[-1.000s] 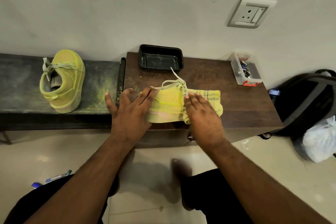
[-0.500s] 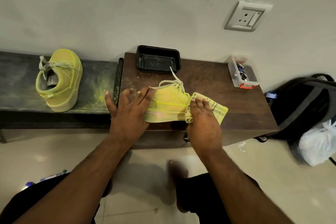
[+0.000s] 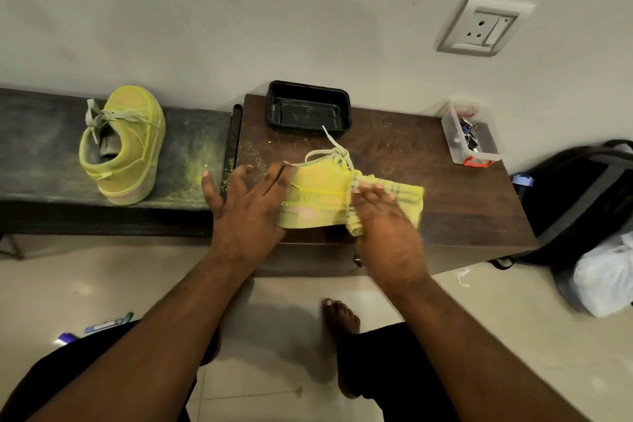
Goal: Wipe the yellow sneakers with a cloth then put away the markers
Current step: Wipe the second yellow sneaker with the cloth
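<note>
plain wall behind, with a socket (image 3: 484,26) up right, and two low benches pushed end to end on a tiled floor.

head view: on the brown bench (image 3: 455,216) one sneaker (image 3: 317,197) lies on its side right at the front edge. left hand (image 3: 248,212) rests on its heel end, fingers spread flat, steadying it. right hand (image 3: 383,233) presses the cloth (image 3: 407,197) onto the toe end, fingers straight on top of it; whether the thumb pinches the fold underneath, i cannot tell. the second sneaker (image 3: 125,147) stands well apart on the dark bench (image 3: 37,161). two markers (image 3: 106,325) lie on the floor by the left knee.

risks, as i'd guess them: the sneaker sits so near the edge that a hard stroke toward the body could slide it off. yellow dust (image 3: 200,161) is scattered about, and the cloth looks stained yellow already, so it may smear rather than clean. a loose lace (image 3: 334,144) reaches to the black tray (image 3: 308,110) and could snag under the cloth. the markers lie by the feet and could be kicked away.
</note>
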### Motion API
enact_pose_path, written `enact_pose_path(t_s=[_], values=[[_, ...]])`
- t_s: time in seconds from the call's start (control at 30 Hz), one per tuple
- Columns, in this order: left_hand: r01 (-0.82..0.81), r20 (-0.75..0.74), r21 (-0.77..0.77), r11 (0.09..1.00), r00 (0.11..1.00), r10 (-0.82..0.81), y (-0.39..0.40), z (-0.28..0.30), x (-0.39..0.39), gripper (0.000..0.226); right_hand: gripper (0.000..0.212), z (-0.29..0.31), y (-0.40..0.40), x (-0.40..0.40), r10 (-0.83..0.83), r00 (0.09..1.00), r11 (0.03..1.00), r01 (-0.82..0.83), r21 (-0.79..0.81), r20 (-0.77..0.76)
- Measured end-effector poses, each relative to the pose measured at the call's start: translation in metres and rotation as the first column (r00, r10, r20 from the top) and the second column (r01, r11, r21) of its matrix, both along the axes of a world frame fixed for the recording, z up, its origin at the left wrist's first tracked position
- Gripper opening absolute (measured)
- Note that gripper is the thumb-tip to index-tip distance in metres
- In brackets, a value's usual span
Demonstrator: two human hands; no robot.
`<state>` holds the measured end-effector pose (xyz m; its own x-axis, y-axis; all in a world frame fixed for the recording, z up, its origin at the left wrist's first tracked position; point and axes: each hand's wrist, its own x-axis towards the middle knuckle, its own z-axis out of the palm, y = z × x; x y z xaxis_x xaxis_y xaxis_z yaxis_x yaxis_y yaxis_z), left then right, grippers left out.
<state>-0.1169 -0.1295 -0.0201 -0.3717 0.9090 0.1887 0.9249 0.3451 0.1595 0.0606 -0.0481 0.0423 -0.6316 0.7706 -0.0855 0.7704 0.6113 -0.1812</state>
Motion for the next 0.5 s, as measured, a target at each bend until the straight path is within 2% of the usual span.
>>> enact_pose_path(t_s=[0.1,0.17,0.23,0.37,0.5], values=[[0.009,-0.025,0.035,0.999,1.0,-0.008,0.002,0.001,0.002,0.098,0.06,0.008,0.024,0.037,-0.312,0.95,0.95,0.312,-0.014,0.02],[0.024,-0.059,0.083,0.996,0.998,-0.019,0.002,0.001,0.006,0.093,0.049,0.009,0.026,0.044,-0.421,0.907,0.906,0.421,-0.043,0.013],[0.033,-0.086,0.121,0.992,0.996,-0.022,0.003,0.0,0.011,0.093,0.049,0.007,0.018,0.034,-0.423,0.906,0.905,0.421,-0.068,-0.03],[0.031,-0.121,0.162,0.986,0.993,-0.012,0.003,-0.001,0.016,0.091,0.064,0.001,-0.003,-0.002,-0.342,0.931,0.939,0.335,-0.078,-0.128],[0.043,-0.104,0.17,0.985,0.994,-0.026,0.001,0.0,0.015,0.097,0.069,0.001,-0.026,-0.036,-0.181,0.961,0.981,0.16,-0.111,-0.209]])
